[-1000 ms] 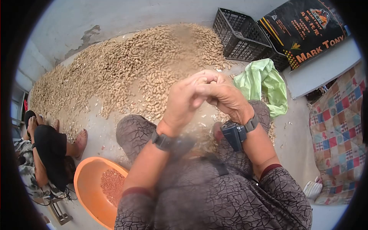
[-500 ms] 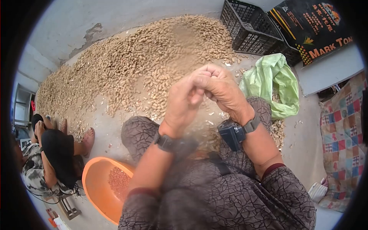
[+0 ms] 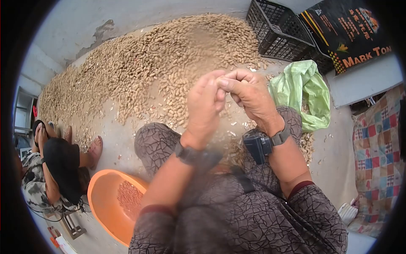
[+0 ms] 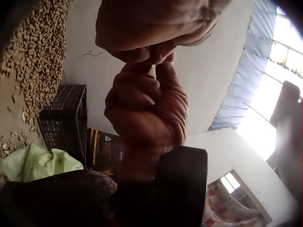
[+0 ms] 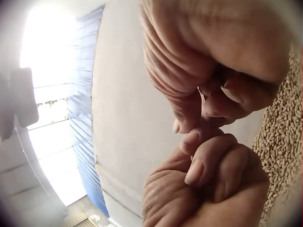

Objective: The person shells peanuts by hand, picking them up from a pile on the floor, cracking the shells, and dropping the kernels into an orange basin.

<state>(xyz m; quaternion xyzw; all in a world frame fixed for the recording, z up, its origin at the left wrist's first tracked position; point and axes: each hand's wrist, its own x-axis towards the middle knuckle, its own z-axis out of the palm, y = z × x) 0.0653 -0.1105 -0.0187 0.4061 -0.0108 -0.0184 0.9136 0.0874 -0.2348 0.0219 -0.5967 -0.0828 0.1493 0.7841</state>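
In the head view my left hand [image 3: 203,106] and right hand [image 3: 254,99] meet at the fingertips in front of the lap. Thumb and index finger of each pinch at a small pale peanut [image 3: 219,80], mostly hidden by the fingertips. From the right wrist, the right hand [image 5: 213,52] is above, its other fingers curled toward the palm, and the left hand [image 5: 208,184] comes up from below. Beyond the hands a wide heap of unshelled peanuts [image 3: 148,63] covers the floor along the wall.
An orange basin [image 3: 101,203] with reddish shelled peanuts [image 3: 130,199] stands by my left leg. At right are a light green sack [image 3: 292,84], a black crate [image 3: 283,36] and a black printed bag [image 3: 342,34]. Another person [image 3: 59,169] sits at far left.
My hands, earlier pressed close together with fingers overlapping, have drawn slightly apart, so mainly thumbs and fingertips meet. The head view has shifted a little, moving the surroundings rightward.
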